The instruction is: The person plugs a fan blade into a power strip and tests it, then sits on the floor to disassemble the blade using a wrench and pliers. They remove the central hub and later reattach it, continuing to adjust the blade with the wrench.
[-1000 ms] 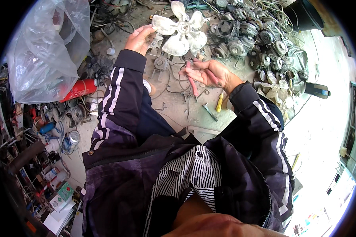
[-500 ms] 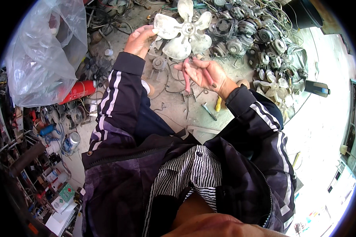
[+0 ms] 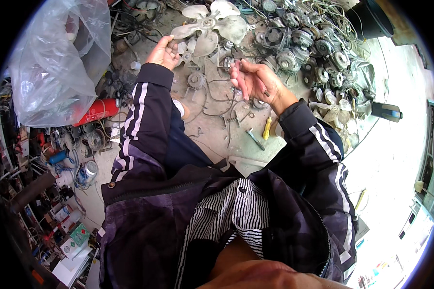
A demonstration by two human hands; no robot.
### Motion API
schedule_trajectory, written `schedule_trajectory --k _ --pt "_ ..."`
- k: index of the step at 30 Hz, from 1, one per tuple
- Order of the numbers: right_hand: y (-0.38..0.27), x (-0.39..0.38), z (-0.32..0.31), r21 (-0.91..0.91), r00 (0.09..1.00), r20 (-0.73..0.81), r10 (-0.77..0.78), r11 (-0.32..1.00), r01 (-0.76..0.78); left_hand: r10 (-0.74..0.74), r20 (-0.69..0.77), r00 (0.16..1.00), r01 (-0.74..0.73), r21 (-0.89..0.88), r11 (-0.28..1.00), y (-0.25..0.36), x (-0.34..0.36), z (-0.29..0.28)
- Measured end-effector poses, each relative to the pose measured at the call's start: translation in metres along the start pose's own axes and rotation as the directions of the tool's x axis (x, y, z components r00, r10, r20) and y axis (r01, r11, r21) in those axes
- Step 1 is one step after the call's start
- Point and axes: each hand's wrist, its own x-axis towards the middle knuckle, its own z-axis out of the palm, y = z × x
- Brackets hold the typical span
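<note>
My left hand (image 3: 166, 53) pinches the tip of one blade of a dusty white five-bladed fan (image 3: 208, 24), which is tilted above the floor parts at the top of the view. My right hand (image 3: 260, 82) is closed loosely around red-handled pliers (image 3: 244, 86), lower and right of the fan. Between and below my hands lie a small motor (image 3: 196, 81) and loose wires. A yellow screwdriver (image 3: 267, 127) and a slim metal tool (image 3: 255, 138) rest on the floor below my right hand.
Heaped motors (image 3: 301, 38) and cables fill the upper right, with more fan blades (image 3: 335, 111) below and a black bucket (image 3: 371, 19) behind. On the left are a plastic bag (image 3: 58, 62), a red cylinder (image 3: 96, 111) and cluttered parts (image 3: 67, 216).
The fan has shifted up and slightly left and now tilts differently in my left hand. My right hand with the pliers has risen a little.
</note>
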Motion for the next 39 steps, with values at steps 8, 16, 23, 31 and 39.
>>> schedule_trajectory --k 8,16,23,31,39 --pt "-0.005 -0.005 0.003 0.047 0.987 0.121 0.105 0.993 -0.111 -0.113 -0.107 0.988 0.134 0.216 0.967 -0.019 0.011 0.004" --pt "-0.011 -0.001 -0.002 -0.084 0.996 0.072 0.044 0.996 -0.038 -0.363 -0.148 0.92 0.38 0.565 0.732 -0.077 0.009 0.018" --pt "-0.018 -0.001 -0.006 -0.087 1.0 0.021 0.01 0.996 -0.008 -0.431 -0.162 0.887 0.455 0.456 0.765 -0.107 -0.021 0.028" --pt "-0.016 -0.002 -0.001 -0.005 0.999 0.035 -0.01 1.0 0.01 -0.424 0.337 0.841 0.171 0.577 0.799 -0.12 -0.054 0.057" --pt "-0.013 -0.002 0.002 0.169 0.997 0.072 0.017 0.985 -0.029 -0.381 0.422 0.823 0.141 0.498 0.856 -0.129 -0.044 0.054"
